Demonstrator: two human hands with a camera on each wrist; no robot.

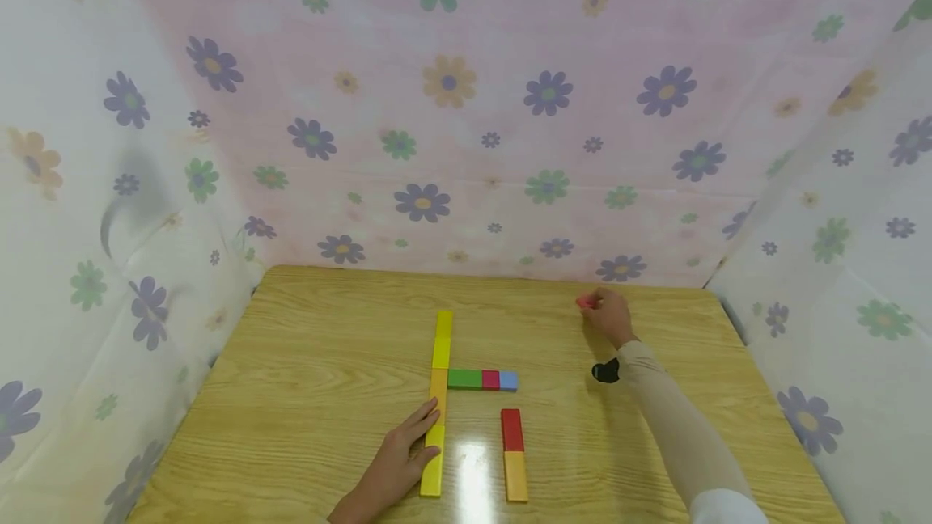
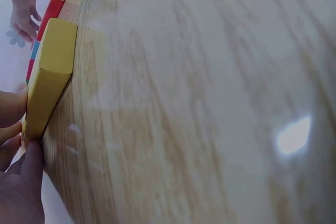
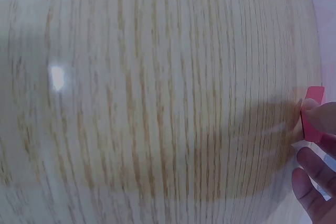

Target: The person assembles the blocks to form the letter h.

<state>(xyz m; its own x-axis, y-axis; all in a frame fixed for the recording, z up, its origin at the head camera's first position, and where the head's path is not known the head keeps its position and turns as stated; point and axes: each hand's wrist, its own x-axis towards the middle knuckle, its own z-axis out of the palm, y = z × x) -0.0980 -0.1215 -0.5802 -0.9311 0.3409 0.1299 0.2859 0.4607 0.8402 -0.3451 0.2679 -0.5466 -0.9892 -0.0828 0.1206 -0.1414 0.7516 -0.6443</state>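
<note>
My left hand (image 1: 393, 459) lies against a lengthwise row of flat blocks, its fingertips on the orange block (image 1: 438, 386) and its thumb over the near yellow block (image 1: 431, 479). The left wrist view shows that yellow block (image 2: 58, 51) large, with fingers along its sides. At the back right of the table, my right hand (image 1: 612, 318) pinches a small red block (image 1: 585, 302) between thumb and fingers. This red block (image 3: 313, 121) appears at the right edge of the right wrist view, the thumb on its face.
Yellow blocks (image 1: 442, 338) continue the row at its far end. A green block (image 1: 464, 379), a small red block (image 1: 491, 380) and a blue block (image 1: 508, 381) branch rightward. A separate red block (image 1: 512, 429) touches an orange block (image 1: 516, 475). Flowered cloth (image 1: 495, 128) surrounds the wooden table (image 1: 328, 346).
</note>
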